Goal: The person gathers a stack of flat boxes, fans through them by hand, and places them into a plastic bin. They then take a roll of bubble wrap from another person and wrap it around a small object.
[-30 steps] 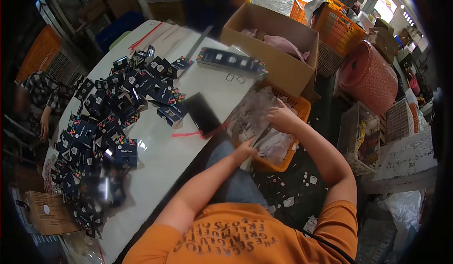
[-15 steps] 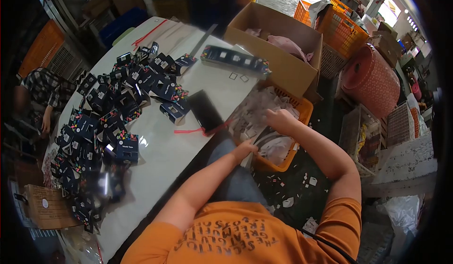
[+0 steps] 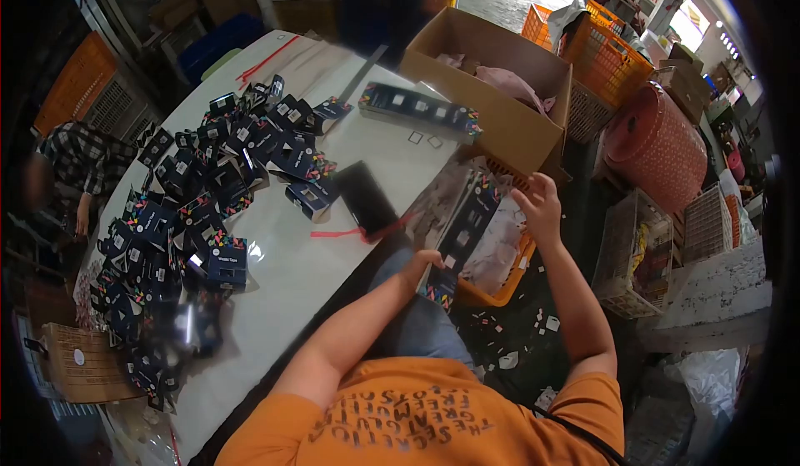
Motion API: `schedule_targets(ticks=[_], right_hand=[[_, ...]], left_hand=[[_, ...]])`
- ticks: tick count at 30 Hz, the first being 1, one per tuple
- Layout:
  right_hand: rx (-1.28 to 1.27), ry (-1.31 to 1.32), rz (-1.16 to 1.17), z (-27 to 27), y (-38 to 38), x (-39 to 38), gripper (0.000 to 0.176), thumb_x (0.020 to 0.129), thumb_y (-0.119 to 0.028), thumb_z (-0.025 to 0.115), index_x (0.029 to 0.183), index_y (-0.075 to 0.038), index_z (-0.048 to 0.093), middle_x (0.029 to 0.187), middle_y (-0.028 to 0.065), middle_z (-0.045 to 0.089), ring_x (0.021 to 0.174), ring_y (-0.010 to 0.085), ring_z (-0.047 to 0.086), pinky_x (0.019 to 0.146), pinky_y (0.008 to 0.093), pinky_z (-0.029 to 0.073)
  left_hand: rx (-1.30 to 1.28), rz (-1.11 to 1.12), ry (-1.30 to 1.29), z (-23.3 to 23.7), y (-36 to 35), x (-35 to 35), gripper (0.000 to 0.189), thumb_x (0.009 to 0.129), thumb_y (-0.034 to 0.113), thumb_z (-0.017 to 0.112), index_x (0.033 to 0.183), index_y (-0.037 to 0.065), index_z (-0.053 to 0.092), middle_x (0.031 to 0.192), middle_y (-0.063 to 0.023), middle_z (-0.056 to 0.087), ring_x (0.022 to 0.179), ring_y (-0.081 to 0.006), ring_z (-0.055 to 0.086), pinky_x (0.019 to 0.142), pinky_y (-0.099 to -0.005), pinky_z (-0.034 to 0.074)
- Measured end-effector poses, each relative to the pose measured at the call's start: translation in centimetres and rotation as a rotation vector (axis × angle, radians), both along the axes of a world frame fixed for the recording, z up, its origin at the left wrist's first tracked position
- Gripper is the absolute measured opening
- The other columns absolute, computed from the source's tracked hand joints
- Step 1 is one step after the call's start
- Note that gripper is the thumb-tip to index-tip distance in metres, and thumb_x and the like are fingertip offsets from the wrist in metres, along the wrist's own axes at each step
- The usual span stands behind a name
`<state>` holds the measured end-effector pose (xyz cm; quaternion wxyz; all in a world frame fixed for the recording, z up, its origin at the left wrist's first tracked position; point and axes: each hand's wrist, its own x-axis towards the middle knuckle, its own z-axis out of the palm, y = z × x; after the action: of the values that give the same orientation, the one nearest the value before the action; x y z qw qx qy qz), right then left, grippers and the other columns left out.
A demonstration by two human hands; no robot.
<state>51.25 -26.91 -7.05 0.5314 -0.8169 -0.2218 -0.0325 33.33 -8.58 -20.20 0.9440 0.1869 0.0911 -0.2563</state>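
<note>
My left hand (image 3: 421,264) is closed round the lower end of a long stack of dark blue printed cardboard sleeves (image 3: 468,231), with small cut-out windows and coloured patterns at the ends. It is tilted over an orange crate (image 3: 493,296) filled with whitish scraps (image 3: 496,254). My right hand (image 3: 540,208) is raised beside the upper end of the stack, fingers apart, holding nothing. On the table lies a similar stack (image 3: 417,109). A dark flat object (image 3: 365,199) rests near the table edge, beside a red strip (image 3: 337,234).
Many folded dark blue Washi Tape boxes (image 3: 212,162) cover the left of the white table (image 3: 292,299). Beyond the crate stands an open cardboard box (image 3: 492,112). Another person (image 3: 79,170) sits at the far left. Scraps (image 3: 509,359) litter the floor.
My right hand has moved up and away from the left hand, and its fingers have opened. The stack in my left hand now shows its printed face.
</note>
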Motion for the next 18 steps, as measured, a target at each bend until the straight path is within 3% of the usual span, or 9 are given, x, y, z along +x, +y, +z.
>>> schedule_targets(ticks=[2, 3, 5, 6, 10, 12, 13, 15, 18], right_hand=[[0.200, 0.493, 0.056, -1.6, -0.5, -2.9, 0.063, 0.079, -0.017, 0.073, 0.129, -0.003, 0.038, 0.116, 0.0114, 0.053, 0.107, 0.0212, 0.052, 0.090, 0.0323, 0.045], [0.271, 0.706, 0.134, -3.3, -0.9, -3.6, 0.064, 0.082, -0.017, 0.069, 0.133, -0.003, 0.033, 0.122, 0.0140, 0.050, 0.108, 0.0235, 0.052, 0.092, 0.0344, 0.045], [0.629, 1.113, 0.317, -4.9, -0.5, -5.9, 0.055, 0.086, -0.017, 0.064, 0.131, -0.003, 0.036, 0.124, 0.0140, 0.051, 0.112, 0.0261, 0.051, 0.096, 0.0386, 0.043], [0.800, 1.198, 0.464, -6.4, -0.4, -6.6, 0.046, 0.089, -0.018, 0.060, 0.128, -0.003, 0.040, 0.123, 0.0133, 0.053, 0.114, 0.0284, 0.052, 0.096, 0.0428, 0.043], [0.858, 1.371, 0.389, -4.1, 1.5, -9.9, 0.043, 0.088, -0.021, 0.059, 0.125, -0.004, 0.046, 0.122, 0.0147, 0.055, 0.108, 0.0290, 0.058, 0.094, 0.0466, 0.046], [0.993, 1.189, 0.565, -2.8, 2.4, -11.0, 0.060, 0.083, -0.030, 0.064, 0.131, -0.003, 0.040, 0.129, 0.0170, 0.050, 0.114, 0.0286, 0.054, 0.097, 0.0469, 0.043], [0.993, 1.196, 0.565, -2.0, 3.0, -11.7, 0.060, 0.083, -0.030, 0.064, 0.131, -0.003, 0.040, 0.129, 0.0170, 0.050, 0.114, 0.0286, 0.054, 0.097, 0.0469, 0.043], [1.201, 1.200, 0.740, -0.8, 3.7, -12.4, 0.078, 0.076, -0.039, 0.067, 0.136, -0.002, 0.033, 0.136, 0.0189, 0.043, 0.121, 0.0291, 0.049, 0.101, 0.0463, 0.040], [1.232, 1.245, 0.702, -1.0, 3.6, -12.8, 0.077, 0.072, -0.038, 0.066, 0.133, -0.002, 0.036, 0.130, 0.0176, 0.048, 0.119, 0.0293, 0.049, 0.099, 0.0432, 0.041]], left_hand=[[-0.251, 0.001, -0.076, 2.8, -0.4, -0.6, 0.069, 0.062, 0.012, 0.051, 0.129, -0.001, 0.037, 0.111, -0.0199, 0.051, 0.093, -0.0297, 0.056, 0.082, -0.0405, 0.051], [-0.250, -0.003, -0.072, 4.6, -0.9, -1.2, 0.069, 0.062, 0.012, 0.051, 0.129, -0.001, 0.037, 0.111, -0.0199, 0.051, 0.093, -0.0297, 0.056, 0.082, -0.0405, 0.051], [-0.374, 0.004, -0.121, 6.8, -1.5, -2.3, 0.069, 0.063, 0.012, 0.052, 0.129, -0.001, 0.038, 0.111, -0.0205, 0.051, 0.093, -0.0296, 0.055, 0.084, -0.0415, 0.049], [-0.381, -0.013, -0.115, 6.7, -1.8, -2.7, 0.070, 0.064, 0.013, 0.052, 0.131, 0.000, 0.037, 0.110, -0.0211, 0.050, 0.093, -0.0303, 0.055, 0.086, -0.0424, 0.048], [-0.522, -0.072, -0.098, 8.7, -2.5, -4.7, 0.064, 0.067, 0.015, 0.053, 0.127, -0.003, 0.041, 0.110, -0.0228, 0.052, 0.095, -0.0316, 0.057, 0.084, -0.0443, 0.050], [-0.523, -0.074, -0.109, 9.3, -2.4, -5.2, 0.065, 0.067, 0.015, 0.053, 0.128, -0.003, 0.040, 0.111, -0.0231, 0.051, 0.096, -0.0320, 0.057, 0.084, -0.0444, 0.050], [-0.527, -0.078, -0.119, 9.7, -2.4, -5.7, 0.066, 0.067, 0.015, 0.053, 0.129, -0.002, 0.038, 0.112, -0.0235, 0.050, 0.097, -0.0323, 0.056, 0.085, -0.0446, 0.050], [-0.553, -0.096, -0.091, 10.9, -2.5, -6.6, 0.069, 0.066, 0.014, 0.054, 0.131, 0.000, 0.035, 0.111, -0.0221, 0.049, 0.096, -0.0308, 0.054, 0.087, -0.0444, 0.048], [-0.604, -0.127, -0.083, 12.3, -2.9, -7.4, 0.074, 0.065, 0.011, 0.055, 0.134, 0.001, 0.031, 0.110, -0.0206, 0.046, 0.097, -0.0295, 0.051, 0.089, -0.0442, 0.046]])
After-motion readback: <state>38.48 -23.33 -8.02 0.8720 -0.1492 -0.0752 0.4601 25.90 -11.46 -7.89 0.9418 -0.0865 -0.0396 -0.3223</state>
